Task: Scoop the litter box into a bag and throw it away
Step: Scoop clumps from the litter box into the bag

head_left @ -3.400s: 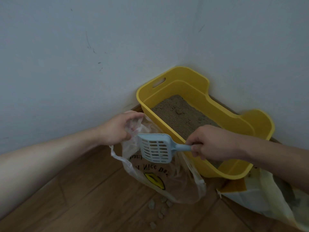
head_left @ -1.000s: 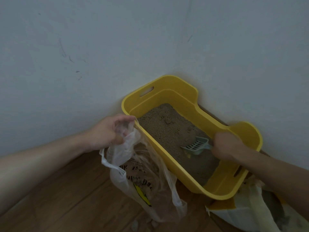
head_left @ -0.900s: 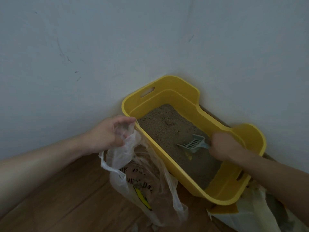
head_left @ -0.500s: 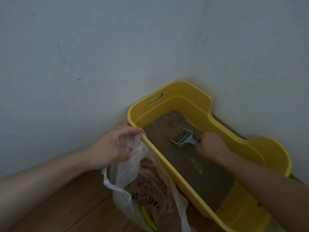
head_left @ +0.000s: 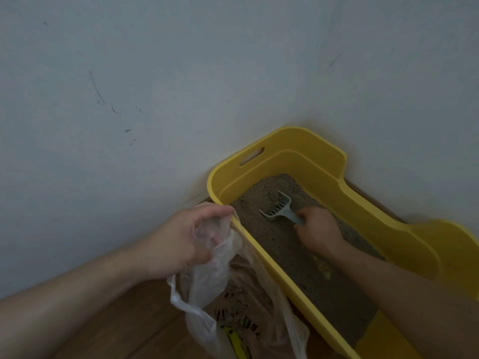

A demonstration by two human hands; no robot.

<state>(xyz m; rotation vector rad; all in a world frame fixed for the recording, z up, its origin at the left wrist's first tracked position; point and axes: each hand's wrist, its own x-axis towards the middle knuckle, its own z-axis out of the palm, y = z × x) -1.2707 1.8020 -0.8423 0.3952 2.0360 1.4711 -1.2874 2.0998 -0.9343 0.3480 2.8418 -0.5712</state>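
A yellow litter box [head_left: 321, 161] stands in the wall corner, filled with grey-brown litter [head_left: 285, 244]. My right hand [head_left: 317, 229] is inside the box, gripping the handle of a pale blue slotted scoop [head_left: 278, 207]. The scoop's head lies in the litter near the far end, against a small clump [head_left: 273, 196]. My left hand [head_left: 186, 235] grips the rim of a clear plastic bag [head_left: 233, 301] with black and yellow print. The bag hangs just outside the box's near left wall, touching it.
White walls close off the left and the back. A wooden floor [head_left: 134, 322] shows at the bottom left under the bag. The box's raised right end [head_left: 445, 244] sits at the frame's right edge.
My right hand has pushed the scoop along the litter from the box's middle toward its far end. The left hand keeps holding the bag in the same place. The camera has moved closer.
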